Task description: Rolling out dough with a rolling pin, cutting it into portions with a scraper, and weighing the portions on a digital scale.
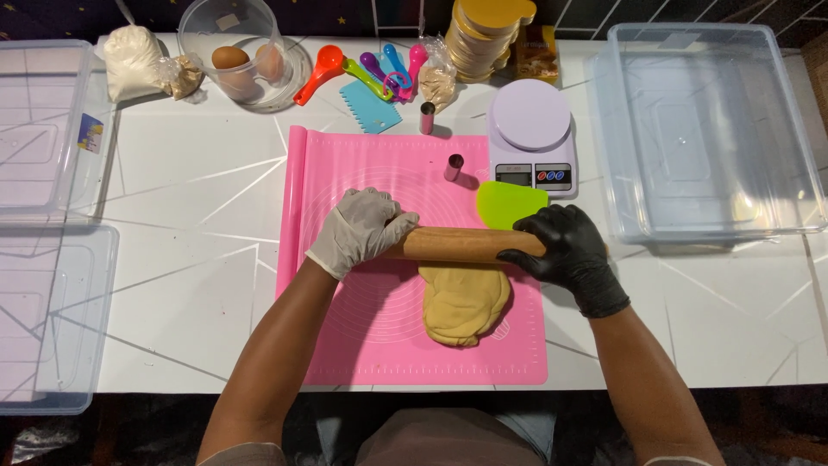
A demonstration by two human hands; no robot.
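Observation:
A wooden rolling pin (461, 244) lies across the far end of a flattened piece of yellow dough (463, 302) on a pink silicone mat (354, 336). My left hand (360, 229), in a pale grey glove, grips the pin's left end. My right hand (567, 251), in a black glove, grips its right end. The dough stretches from the pin toward me.
A green scraper (509, 204), a kitchen scale (530, 134) and two small metal cutters (454, 166) sit past the pin. Farther back are a bowl with eggs (241, 60), coloured measuring spoons (371, 69), flour bags (134, 62) and gold boards (486, 34). Clear plastic tubs (707, 129) flank both sides.

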